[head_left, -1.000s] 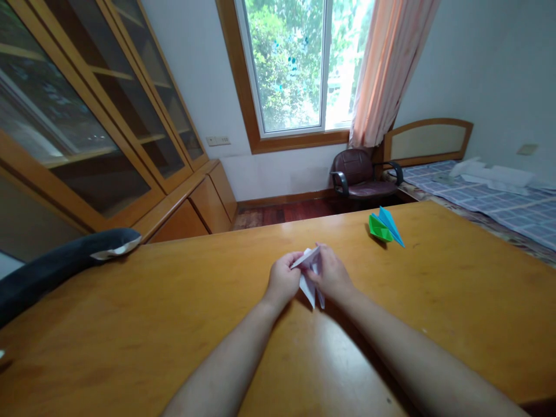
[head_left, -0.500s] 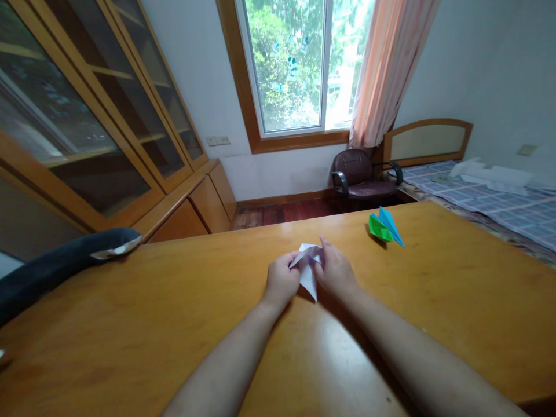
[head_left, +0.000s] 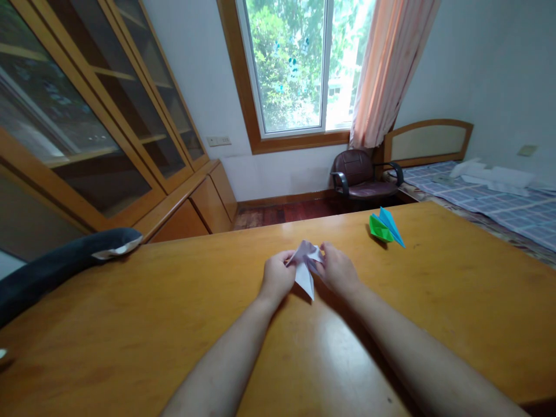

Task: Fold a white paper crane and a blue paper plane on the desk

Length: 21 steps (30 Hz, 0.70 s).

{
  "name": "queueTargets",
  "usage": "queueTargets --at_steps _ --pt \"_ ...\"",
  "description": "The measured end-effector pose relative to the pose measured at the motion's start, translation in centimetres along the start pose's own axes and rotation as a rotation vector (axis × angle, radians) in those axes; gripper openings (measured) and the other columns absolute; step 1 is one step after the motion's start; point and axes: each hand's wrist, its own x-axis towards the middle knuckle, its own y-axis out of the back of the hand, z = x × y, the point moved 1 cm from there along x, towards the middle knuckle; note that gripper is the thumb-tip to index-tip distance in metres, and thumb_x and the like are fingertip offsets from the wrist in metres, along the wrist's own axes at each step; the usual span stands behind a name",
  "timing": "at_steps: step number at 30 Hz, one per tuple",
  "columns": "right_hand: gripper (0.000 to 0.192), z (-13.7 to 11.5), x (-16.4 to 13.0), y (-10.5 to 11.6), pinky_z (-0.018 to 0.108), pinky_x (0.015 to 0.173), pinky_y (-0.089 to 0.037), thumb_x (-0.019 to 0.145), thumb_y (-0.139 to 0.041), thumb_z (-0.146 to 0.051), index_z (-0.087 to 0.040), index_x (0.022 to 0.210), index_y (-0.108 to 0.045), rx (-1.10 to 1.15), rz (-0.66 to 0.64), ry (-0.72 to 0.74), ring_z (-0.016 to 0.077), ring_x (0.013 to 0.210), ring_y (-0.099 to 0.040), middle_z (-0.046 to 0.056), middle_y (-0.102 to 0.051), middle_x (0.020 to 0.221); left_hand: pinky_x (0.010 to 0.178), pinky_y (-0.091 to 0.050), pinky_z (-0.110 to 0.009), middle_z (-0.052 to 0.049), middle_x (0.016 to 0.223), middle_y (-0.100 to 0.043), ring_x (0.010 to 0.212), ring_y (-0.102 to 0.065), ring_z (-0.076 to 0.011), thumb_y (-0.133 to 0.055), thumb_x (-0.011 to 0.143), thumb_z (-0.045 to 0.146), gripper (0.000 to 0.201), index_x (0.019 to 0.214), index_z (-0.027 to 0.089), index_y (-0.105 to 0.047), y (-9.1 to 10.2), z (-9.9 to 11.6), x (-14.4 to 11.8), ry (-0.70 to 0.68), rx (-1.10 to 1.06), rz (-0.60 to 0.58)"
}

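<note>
So, quick notes from mid-fold:

Grip: left hand (head_left: 278,277) and right hand (head_left: 337,269) both pinch the white folded paper (head_left: 304,267), fingers closed narrow on its top flaps, one hand per side.

Where it is: held between my hands just above the wooden table (head_left: 130,324), pointed tip hanging down toward me.

Doing it well: I'd reckon keep both flaps level, spread them evenly, and don't yank or the crease tears.

Looks: thin white sheet, sharp nose, flaps opening at the top.

Nearby: green paper plane (head_left: 379,227) and blue paper plane (head_left: 391,225), touching, well apart from my hands.
</note>
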Motion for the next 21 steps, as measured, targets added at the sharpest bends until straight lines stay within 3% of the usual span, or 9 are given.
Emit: queueTargets --at_steps 2,4,11,17,21 --pt "0.016 -0.1 0.1 0.0 0.028 0.065 -0.039 0.087 -0.054 -0.030 -0.017 0.089 -0.063 -0.015 0.032 0.028 0.0192 0.073 -0.057 0.008 -0.063 0.084 0.062 -0.049 -0.024 -0.006 0.080 -0.074 0.072 -0.067 -0.0192 -0.059 0.077 0.023 0.022 0.091 0.014 -0.074 -0.1 0.0 0.0 0.020 -0.020 -0.008" --pt "0.017 -0.1 0.2 0.0 0.028 0.068 -0.040 0.088 -0.054 -0.029 -0.019 0.077 -0.063 -0.018 0.053 0.079 0.0181 0.074 -0.054 0.008 -0.060 0.085 0.061 -0.049 -0.024 -0.006 0.080 -0.074 0.072 -0.067 -0.0194 -0.060 0.078 0.027 0.023 0.089 0.013 -0.074 -0.2 0.1 0.0 0.026 -0.021 -0.019" --pt "0.024 -0.1 0.3 0.4 0.027 0.069 -0.038 0.089 -0.051 -0.022 -0.020 0.067 -0.061 0.086 0.065 0.217 0.0169 0.075 -0.052 0.005 -0.059 0.077 0.055 -0.044 -0.022 -0.003 0.072 -0.072 0.065 -0.063 -0.0172 -0.056 0.074 0.017 0.017 0.078 0.013 -0.072 0.2 -0.5 0.4 0.037 0.059 0.016" --pt "0.026 0.1 0.3 0.7 0.027 0.058 -0.031 0.086 -0.050 -0.021 -0.020 0.060 -0.056 0.093 0.056 0.151 0.0146 0.060 -0.048 0.003 -0.056 0.061 0.054 -0.041 -0.021 -0.002 0.068 -0.070 0.064 -0.061 -0.0164 -0.054 0.069 0.012 0.018 0.074 0.013 -0.071 0.5 -1.7 0.8 0.049 0.095 0.032" --pt "0.014 0.1 0.3 0.6 0.026 0.053 -0.027 0.082 -0.051 -0.020 -0.021 0.071 -0.059 0.076 0.034 -0.010 0.0140 0.055 -0.050 0.001 -0.061 0.063 0.057 -0.044 -0.022 -0.003 0.074 -0.072 0.067 -0.063 -0.0169 -0.052 0.073 0.015 0.022 0.079 0.013 -0.073 0.4 -1.4 0.6 0.033 0.071 0.007"
